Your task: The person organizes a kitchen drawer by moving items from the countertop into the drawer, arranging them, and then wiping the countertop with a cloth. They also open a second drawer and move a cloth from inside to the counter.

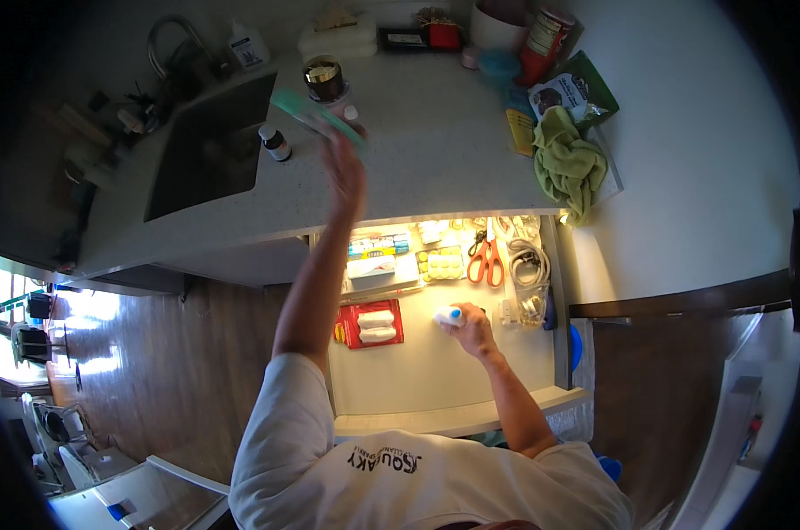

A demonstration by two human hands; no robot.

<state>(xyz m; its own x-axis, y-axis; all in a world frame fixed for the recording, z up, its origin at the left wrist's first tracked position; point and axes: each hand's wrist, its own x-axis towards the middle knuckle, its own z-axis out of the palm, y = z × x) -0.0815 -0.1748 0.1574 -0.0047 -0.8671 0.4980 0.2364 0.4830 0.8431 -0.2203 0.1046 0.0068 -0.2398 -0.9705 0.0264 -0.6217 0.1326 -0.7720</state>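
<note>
Over the countertop (413, 152), my left hand (343, 173) holds a blurred green-edged object (317, 118); its exact kind cannot be told. A small dark bottle with a white cap (276, 143) stands to the left of it, by the sink. Down in the lit open drawer (426, 384), my right hand (472, 331) grips a small white bottle with a blue tip (451, 315). Left of that hand lies a red package with white pieces (376, 324). Orange-handled scissors (486, 264) and a pack of yellow-and-white round items (441, 264) are behind it.
Coiled cables (529, 262) and clear bags line the drawer's right side, boxes (372, 266) its back left. A green cloth (567, 162), a pouch (565, 96) and a sponge (520, 129) occupy the counter's right. A dark sink (207, 156) and a brown jar (323, 78) are at left.
</note>
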